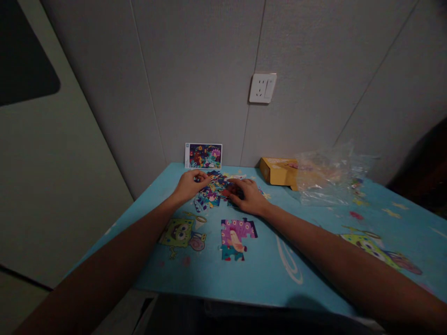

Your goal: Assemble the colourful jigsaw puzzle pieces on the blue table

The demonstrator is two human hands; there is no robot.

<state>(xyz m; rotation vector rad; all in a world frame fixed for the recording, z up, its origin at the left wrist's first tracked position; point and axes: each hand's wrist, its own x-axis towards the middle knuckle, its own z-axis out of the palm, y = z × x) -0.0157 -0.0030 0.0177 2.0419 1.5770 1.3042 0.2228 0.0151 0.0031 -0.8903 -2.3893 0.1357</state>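
A heap of loose jigsaw puzzle pieces (213, 190) in dark blue, white and bright colours lies toward the back of the table. My left hand (189, 186) reaches in at its left side. Its thumb and fingertips are close together, and anything between them is too small to make out. My right hand (250, 197) rests over the heap's right side, fingers curved, with a gap between thumb and forefinger; it hides some pieces. Nearer to me lies a joined section of puzzle (233, 237), purple and teal with a pale pinkish figure; its right edge is uneven.
A picture card (204, 156) leans against the wall behind the heap. At the back right are an open yellow box (279, 172) and a crumpled clear plastic bag (324, 179). The blue tablecloth (272, 284) has printed cartoon figures. A socket (263, 88) is on the wall.
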